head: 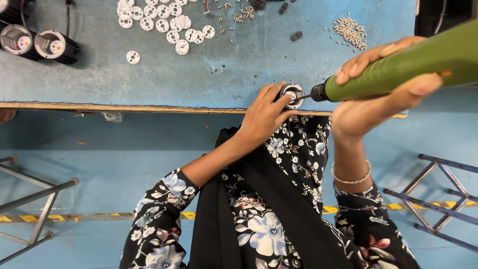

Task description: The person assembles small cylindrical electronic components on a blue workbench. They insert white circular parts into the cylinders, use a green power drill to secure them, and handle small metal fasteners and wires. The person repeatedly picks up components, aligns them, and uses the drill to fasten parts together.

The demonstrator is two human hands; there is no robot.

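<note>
My left hand (264, 115) grips a small round black housing with a white disc in it (293, 92) at the near edge of the blue table (199, 74). My right hand (378, 94) is wrapped around a green electric screwdriver (398, 72). Its black tip and bit press into the white disc from the right. Part of the housing is hidden by my left fingers.
Several white round discs (164, 22) lie at the back of the table, one (133, 57) apart. Small screws (351, 31) sit in a pile at the back right. Two black cylindrical housings (37, 44) stand at the far left. Metal stool frames (35, 204) (438, 199) flank me on the floor.
</note>
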